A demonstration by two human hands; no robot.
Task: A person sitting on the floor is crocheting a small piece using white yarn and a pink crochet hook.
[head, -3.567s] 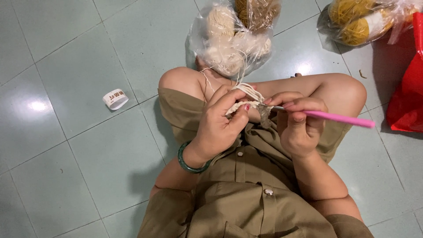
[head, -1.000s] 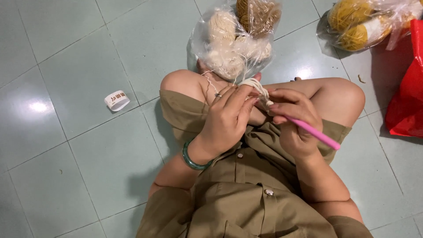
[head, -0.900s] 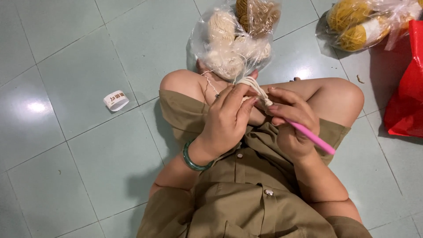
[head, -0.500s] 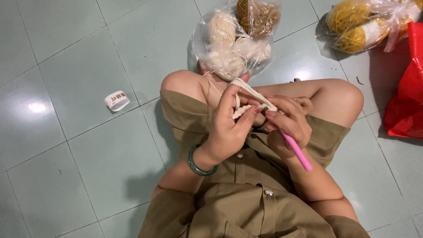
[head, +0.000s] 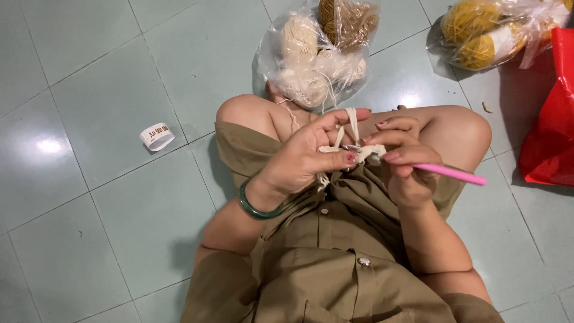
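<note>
- Your left hand (head: 305, 158), at the centre of the frame, is partly closed: thumb and fingers pinch a small cream crochet piece (head: 365, 152), and a cream yarn strand (head: 353, 122) runs up over the forefinger.
- Your right hand (head: 406, 167), just right of it, is closed around a pink crochet hook (head: 454, 174); the handle points right, the metal tip sits in the crochet piece.
- A green bangle (head: 254, 206) circles your left wrist.
- At upper centre, a clear bag of cream and brown yarn (head: 317, 54) lies on the tiled floor (head: 89, 90).
- A second bag of yellow yarn (head: 490, 33) sits upper right, beside a red bag (head: 553, 119).
</note>
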